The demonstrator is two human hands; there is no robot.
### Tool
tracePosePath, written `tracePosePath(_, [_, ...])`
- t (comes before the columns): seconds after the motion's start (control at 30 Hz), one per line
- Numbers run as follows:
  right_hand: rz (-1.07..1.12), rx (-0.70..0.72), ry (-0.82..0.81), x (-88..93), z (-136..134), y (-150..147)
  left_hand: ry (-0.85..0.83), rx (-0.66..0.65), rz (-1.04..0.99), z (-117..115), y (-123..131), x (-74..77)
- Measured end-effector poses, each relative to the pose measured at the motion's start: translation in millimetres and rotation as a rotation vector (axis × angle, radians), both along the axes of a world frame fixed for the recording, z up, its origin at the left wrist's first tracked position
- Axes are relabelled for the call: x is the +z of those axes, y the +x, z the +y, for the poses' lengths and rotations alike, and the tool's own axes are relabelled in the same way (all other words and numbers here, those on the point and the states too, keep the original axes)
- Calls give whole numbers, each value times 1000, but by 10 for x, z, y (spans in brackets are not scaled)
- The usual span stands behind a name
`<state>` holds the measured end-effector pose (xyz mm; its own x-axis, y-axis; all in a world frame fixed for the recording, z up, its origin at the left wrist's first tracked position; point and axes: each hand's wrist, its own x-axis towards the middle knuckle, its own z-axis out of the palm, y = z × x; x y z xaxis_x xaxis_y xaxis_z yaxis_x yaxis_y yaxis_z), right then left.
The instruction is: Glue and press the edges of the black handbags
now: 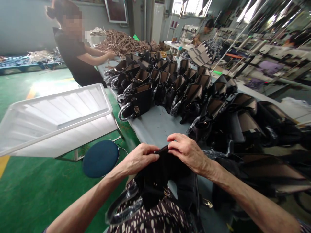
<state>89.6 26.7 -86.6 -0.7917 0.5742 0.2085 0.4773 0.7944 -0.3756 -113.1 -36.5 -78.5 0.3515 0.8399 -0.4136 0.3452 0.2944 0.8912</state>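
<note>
Close to my body is a black handbag [155, 181] with gold-coloured hardware and a plastic-wrapped handle [126, 207] hanging at its left side. My left hand [141, 158] pinches the bag's upper edge between thumb and fingers. A little to the right, my right hand [186, 150] grips the same edge, thumb and fingertips closed on it. A gold clasp [207, 203] shows at the bag's right. Part of the bag's lower body is hidden against a patterned garment [157, 218].
Several black handbags [141, 97] with brown linings crowd the grey table [155, 124]. A white plastic tub [60, 119] and a blue round stool [100, 158] stand at left. Across the table, a person [75, 55] reaches toward a pile of brown straps [121, 42]. Sewing machines line the right.
</note>
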Motion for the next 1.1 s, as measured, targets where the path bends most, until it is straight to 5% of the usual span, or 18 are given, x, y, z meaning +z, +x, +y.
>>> tracePosePath(0.77, [21,-204,-271,-15,-19,-80,128,-9,111,-67,34,3])
tracePosePath(1.1, [50,-291,-363,32,-55,-88,305,-26,386,-31,210,62])
